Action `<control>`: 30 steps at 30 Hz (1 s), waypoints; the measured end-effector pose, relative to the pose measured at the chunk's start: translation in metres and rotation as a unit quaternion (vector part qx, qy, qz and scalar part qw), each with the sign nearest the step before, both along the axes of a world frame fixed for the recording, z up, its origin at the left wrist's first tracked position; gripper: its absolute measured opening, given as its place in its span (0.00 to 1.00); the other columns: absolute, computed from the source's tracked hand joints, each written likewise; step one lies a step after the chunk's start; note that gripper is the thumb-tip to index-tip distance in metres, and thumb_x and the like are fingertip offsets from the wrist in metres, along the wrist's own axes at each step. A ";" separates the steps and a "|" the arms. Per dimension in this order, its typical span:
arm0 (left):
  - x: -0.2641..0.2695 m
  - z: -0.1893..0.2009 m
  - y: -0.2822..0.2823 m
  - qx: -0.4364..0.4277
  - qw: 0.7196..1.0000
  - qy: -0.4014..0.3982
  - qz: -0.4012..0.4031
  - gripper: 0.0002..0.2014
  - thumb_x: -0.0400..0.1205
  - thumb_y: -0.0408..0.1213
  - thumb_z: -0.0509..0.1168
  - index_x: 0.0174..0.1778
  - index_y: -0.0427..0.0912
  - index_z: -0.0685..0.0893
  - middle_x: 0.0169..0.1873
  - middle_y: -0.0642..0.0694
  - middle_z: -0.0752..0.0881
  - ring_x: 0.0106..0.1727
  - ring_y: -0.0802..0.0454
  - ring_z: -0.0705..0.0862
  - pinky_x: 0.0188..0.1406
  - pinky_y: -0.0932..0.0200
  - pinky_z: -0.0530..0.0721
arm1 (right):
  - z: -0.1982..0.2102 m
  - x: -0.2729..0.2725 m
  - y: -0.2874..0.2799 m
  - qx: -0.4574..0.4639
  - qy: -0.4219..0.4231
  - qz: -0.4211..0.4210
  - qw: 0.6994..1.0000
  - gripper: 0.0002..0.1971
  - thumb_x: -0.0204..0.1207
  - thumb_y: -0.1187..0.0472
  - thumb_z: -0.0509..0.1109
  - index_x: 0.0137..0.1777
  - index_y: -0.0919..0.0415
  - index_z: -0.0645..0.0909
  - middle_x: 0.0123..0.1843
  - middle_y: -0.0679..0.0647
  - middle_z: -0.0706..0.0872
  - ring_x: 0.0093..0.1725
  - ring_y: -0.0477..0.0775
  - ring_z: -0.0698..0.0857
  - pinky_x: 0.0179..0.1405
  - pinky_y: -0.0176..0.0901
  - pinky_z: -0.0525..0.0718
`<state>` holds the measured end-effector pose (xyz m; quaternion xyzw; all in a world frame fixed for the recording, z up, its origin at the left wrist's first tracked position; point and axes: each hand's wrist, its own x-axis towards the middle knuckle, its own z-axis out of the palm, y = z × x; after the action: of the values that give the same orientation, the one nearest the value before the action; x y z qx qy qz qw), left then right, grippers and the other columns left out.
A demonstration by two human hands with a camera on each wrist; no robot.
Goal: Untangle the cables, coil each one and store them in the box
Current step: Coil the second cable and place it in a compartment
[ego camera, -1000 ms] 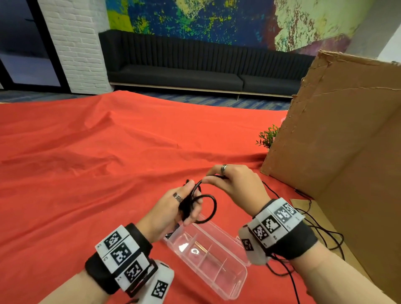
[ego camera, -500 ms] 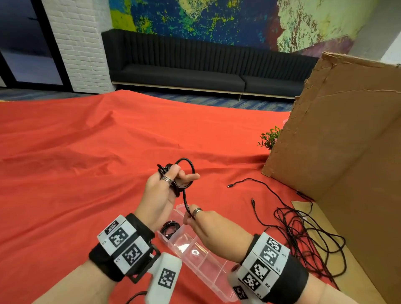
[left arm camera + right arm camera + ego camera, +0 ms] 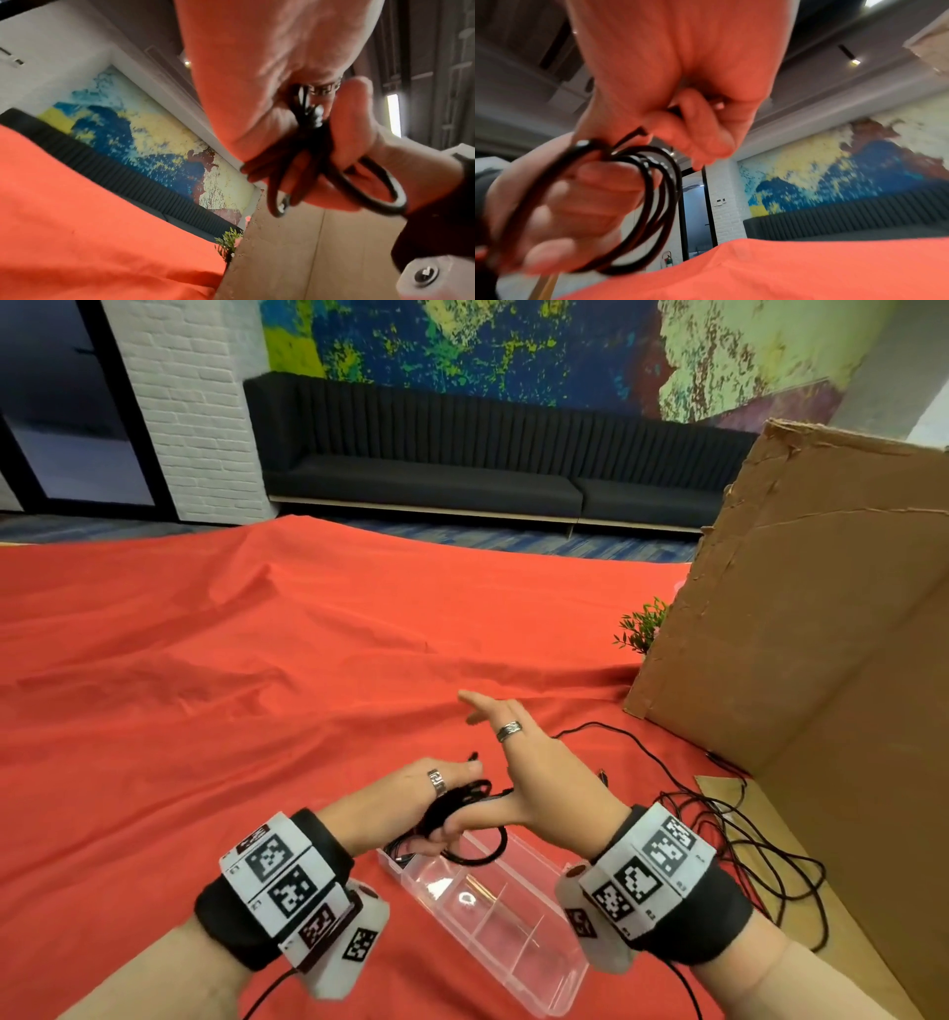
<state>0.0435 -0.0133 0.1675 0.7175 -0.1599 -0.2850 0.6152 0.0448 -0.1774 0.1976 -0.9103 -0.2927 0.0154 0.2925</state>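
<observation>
My left hand (image 3: 436,801) grips a small coil of black cable (image 3: 459,801) just above the far end of the clear compartment box (image 3: 513,937). In the left wrist view, its fingers (image 3: 354,121) curl round the bunched coil (image 3: 312,123). My right hand (image 3: 518,762) is against it from the right, fingers stretched forward and thumb reaching into the coil. In the right wrist view, the thumb (image 3: 693,130) pinches the cable's tail beside the loops (image 3: 654,182). Another coiled cable (image 3: 403,852) lies in the box's far compartment.
A tangle of loose black cables (image 3: 719,839) lies on the red cloth (image 3: 257,685) to the right of the box. A large cardboard sheet (image 3: 801,634) stands upright at the right, with a small green plant (image 3: 642,626) at its far corner.
My left hand has come down with the coil to just over the box. My right hand has risen from below the coil to its right side, fingers now stretched forward.
</observation>
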 end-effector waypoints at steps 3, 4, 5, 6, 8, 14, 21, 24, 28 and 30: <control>-0.002 0.007 0.002 -0.056 0.994 0.083 -0.041 0.19 0.75 0.49 0.55 0.26 0.37 0.76 0.16 0.48 0.67 0.16 0.53 0.62 0.19 0.63 0.61 | 0.000 0.005 0.000 0.081 0.160 0.059 0.982 0.27 0.68 0.57 0.79 0.66 0.57 0.76 0.53 0.45 0.82 0.31 0.29 0.78 0.34 0.21 0.73; -0.001 0.007 0.003 -0.077 0.992 0.090 -0.051 0.18 0.74 0.48 0.58 0.29 0.35 0.76 0.16 0.49 0.68 0.16 0.53 0.62 0.22 0.65 0.65 | 0.000 0.005 0.000 0.096 0.180 0.057 0.977 0.19 0.69 0.59 0.78 0.58 0.60 0.80 0.46 0.44 0.83 0.25 0.33 0.77 0.30 0.22 0.72; 0.000 0.006 0.005 -0.096 0.989 0.089 -0.066 0.17 0.73 0.48 0.60 0.31 0.34 0.77 0.17 0.50 0.69 0.16 0.54 0.63 0.25 0.63 0.69 | -0.001 0.006 -0.001 0.102 0.185 0.051 0.976 0.14 0.70 0.59 0.78 0.53 0.60 0.80 0.41 0.44 0.82 0.21 0.36 0.74 0.27 0.23 0.70; 0.001 0.005 0.006 -0.112 0.987 0.085 -0.077 0.16 0.73 0.48 0.61 0.31 0.36 0.78 0.18 0.51 0.70 0.15 0.55 0.64 0.31 0.61 0.77 | -0.001 0.006 -0.001 0.101 0.184 0.048 0.977 0.12 0.70 0.58 0.77 0.49 0.58 0.79 0.40 0.44 0.82 0.20 0.37 0.73 0.26 0.24 0.69; 0.002 0.003 0.010 -0.129 0.985 0.082 -0.080 0.14 0.75 0.47 0.62 0.28 0.43 0.79 0.19 0.51 0.70 0.15 0.56 0.65 0.44 0.57 0.83 | 0.000 0.007 -0.001 0.090 0.174 0.049 0.979 0.11 0.70 0.55 0.77 0.44 0.52 0.76 0.42 0.48 0.85 0.23 0.36 0.76 0.28 0.25 0.71; 0.004 0.007 0.023 -0.111 0.992 0.050 -0.015 0.12 0.77 0.45 0.65 0.33 0.41 0.81 0.20 0.48 0.73 0.16 0.55 0.70 0.53 0.38 0.73 | 0.001 0.009 -0.002 0.040 0.146 0.079 0.985 0.13 0.75 0.54 0.72 0.54 0.55 0.73 0.53 0.51 0.86 0.52 0.45 0.84 0.53 0.41 0.80; 0.001 0.013 0.014 -0.081 0.983 -0.084 0.139 0.13 0.77 0.44 0.67 0.43 0.38 0.72 0.20 0.50 0.77 0.20 0.56 0.71 0.32 0.57 0.76 | 0.004 0.016 -0.003 0.036 0.103 0.063 0.992 0.05 0.81 0.56 0.65 0.49 0.56 0.72 0.39 0.45 0.84 0.35 0.39 0.80 0.36 0.31 0.74; -0.001 0.010 0.011 -0.126 0.980 -0.072 0.133 0.10 0.75 0.37 0.65 0.48 0.38 0.73 0.26 0.46 0.77 0.25 0.56 0.73 0.30 0.64 0.75 | 0.004 0.020 -0.009 0.078 0.109 0.036 0.990 0.05 0.79 0.56 0.66 0.47 0.57 0.75 0.40 0.55 0.88 0.41 0.55 0.85 0.42 0.49 0.80; -0.006 -0.001 0.004 -0.118 0.978 -0.066 0.160 0.05 0.83 0.34 0.61 0.53 0.41 0.74 0.32 0.46 0.75 0.29 0.57 0.73 0.33 0.64 0.76 | 0.000 0.018 -0.012 0.075 0.075 -0.009 0.994 0.07 0.77 0.49 0.68 0.47 0.48 0.73 0.42 0.50 0.86 0.40 0.50 0.84 0.43 0.48 0.79; -0.006 -0.007 0.001 -0.088 0.975 -0.083 0.187 0.06 0.84 0.38 0.60 0.55 0.44 0.75 0.31 0.48 0.75 0.32 0.55 0.73 0.34 0.59 0.73 | -0.002 0.016 -0.013 -0.010 0.009 -0.048 0.999 0.14 0.77 0.41 0.61 0.51 0.51 0.72 0.47 0.48 0.82 0.41 0.55 0.82 0.40 0.51 0.78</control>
<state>0.0373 -0.0118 0.1607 0.6986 -0.0981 -0.0890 0.7032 0.0605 -0.1901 0.1961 -0.9258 -0.2463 0.0123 0.2866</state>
